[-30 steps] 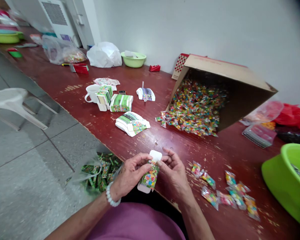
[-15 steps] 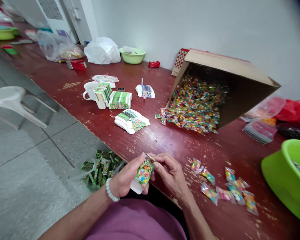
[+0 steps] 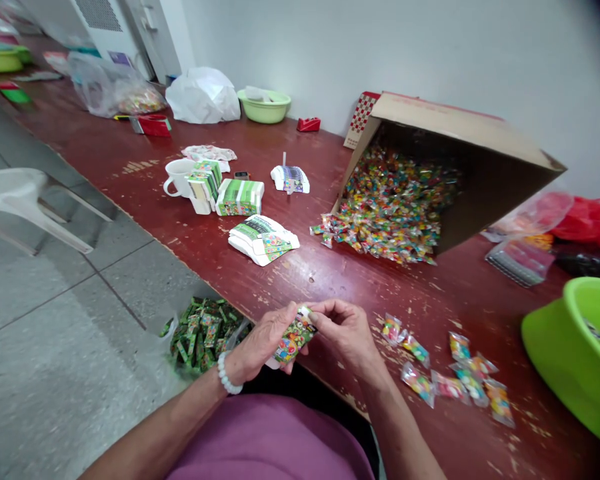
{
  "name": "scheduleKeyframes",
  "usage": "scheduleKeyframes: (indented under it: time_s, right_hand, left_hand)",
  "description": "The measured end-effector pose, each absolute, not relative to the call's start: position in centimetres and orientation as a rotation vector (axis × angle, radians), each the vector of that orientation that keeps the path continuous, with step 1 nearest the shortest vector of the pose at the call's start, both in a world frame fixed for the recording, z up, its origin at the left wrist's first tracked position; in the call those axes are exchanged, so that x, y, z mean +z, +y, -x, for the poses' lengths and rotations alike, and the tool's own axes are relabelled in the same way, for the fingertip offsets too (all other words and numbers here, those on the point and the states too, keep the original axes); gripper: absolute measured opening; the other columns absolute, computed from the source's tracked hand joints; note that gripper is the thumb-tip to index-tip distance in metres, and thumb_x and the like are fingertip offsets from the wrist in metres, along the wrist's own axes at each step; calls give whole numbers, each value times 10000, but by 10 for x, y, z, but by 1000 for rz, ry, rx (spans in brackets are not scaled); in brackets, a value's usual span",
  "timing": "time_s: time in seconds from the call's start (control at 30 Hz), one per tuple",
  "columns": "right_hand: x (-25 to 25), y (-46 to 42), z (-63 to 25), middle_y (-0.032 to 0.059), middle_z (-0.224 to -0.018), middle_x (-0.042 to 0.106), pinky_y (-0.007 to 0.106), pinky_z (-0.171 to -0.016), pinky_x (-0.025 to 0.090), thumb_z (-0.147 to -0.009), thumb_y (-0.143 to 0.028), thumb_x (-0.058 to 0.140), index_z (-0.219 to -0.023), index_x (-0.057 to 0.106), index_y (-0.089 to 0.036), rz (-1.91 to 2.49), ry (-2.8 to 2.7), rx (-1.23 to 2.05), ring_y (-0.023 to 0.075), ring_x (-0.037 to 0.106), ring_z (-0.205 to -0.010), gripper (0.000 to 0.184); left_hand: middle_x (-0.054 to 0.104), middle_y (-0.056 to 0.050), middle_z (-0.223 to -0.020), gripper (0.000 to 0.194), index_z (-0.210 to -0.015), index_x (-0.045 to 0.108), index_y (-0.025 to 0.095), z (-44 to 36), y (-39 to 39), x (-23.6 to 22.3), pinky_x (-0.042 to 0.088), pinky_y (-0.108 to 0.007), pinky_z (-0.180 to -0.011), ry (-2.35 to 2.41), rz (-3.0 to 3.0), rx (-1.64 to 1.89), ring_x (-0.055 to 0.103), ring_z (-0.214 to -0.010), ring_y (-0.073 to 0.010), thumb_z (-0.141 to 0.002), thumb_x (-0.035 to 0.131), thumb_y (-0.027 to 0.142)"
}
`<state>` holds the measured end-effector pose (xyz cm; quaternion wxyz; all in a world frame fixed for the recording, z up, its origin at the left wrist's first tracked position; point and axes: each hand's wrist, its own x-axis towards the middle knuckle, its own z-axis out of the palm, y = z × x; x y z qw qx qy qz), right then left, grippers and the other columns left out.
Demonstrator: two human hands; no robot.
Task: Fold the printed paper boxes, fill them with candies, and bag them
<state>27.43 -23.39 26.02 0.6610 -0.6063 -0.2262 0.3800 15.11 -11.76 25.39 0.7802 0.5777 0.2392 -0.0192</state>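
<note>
The left hand (image 3: pixel 263 339) has its fingers closed round a small green box (image 3: pixel 293 340); the right hand (image 3: pixel 347 328) pinches the top end of it, thumb and forefinger drawn nearly together at the pale flap, the other fingers folded in; the exact contact is partly hidden; the box is thus between both hands, tilted, over the near edge of the red worktop (image 3: pixel 325 285); a bracelet (image 3: pixel 225 377) of pale beads circles the left wrist.

Right of the right hand lie loose packets (image 3: pixel 418 385) of coloured sweets; past them a carton (image 3: pixel 490 207) lies on its side, its mouth towards the person, more packets heaped inside and spilling out; a green tub (image 3: pixel 553 350) stands at the far right.

Ahead of the hands lie flat boxes (image 3: pixel 253 231) in a stack; behind these sit two green-and-white bundles (image 3: pixel 240 197), one touching or close to a white mug (image 3: pixel 178 179); below the worktop, beside the left forearm, a clear bag (image 3: pixel 161 365) holds many green boxes (image 3: pixel 206 333).
</note>
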Motion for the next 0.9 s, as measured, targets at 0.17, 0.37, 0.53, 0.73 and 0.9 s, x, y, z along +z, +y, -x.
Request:
scheduleKeyframes:
  time_s: [0.17,0.37,0.53,0.73,0.9]
  right_hand:
    - [256,-231,-272,24,-646,716,257,-507,506,-768,-358,778,-755,698,-155,1371,-479,897,134,623,-487,218]
    - [256,-239,-272,48,-933,749,290,-580,525,-871,-344,683,-820,681,-198,1359,-684,881,142,651,-571,155]
    - [255,-246,-274,35,-811,708,285,-683,492,-904,-269,624,-847,720,-208,1666,-987,520,174,641,-732,128]
    - [252,-243,-279,16,-830,683,257,-690,472,-909,-241,626,-959,754,-227,1636,-952,528,145,623,-745,138]
    - [254,-244,-279,32,-929,670,280,-704,510,-908,-304,654,-904,754,-237,1438,-879,720,159,645,-780,120]
  left_hand:
    - [664,-63,-699,607,-1144,690,114,-151,-115,256,463,-189,-409,485,-1272,-23,583,-468,-111,-928,453,629]
    - [662,-50,-709,631,-1421,505,174,-148,-118,246,454,-201,-409,496,-1144,0,569,-468,-117,-950,441,590]
    - [654,-57,-753,650,-1390,550,159,-151,-121,248,455,-189,-417,560,-1179,10,593,-568,-134,-917,505,602]
    - [630,-40,-713,634,-1347,601,160,-158,-115,253,438,-183,-413,497,-1267,-36,541,-500,-100,-928,468,617]
    - [635,-48,-654,641,-1275,647,141,-159,-114,252,422,-197,-383,503,-1206,-91,544,-444,-113,-935,424,637]
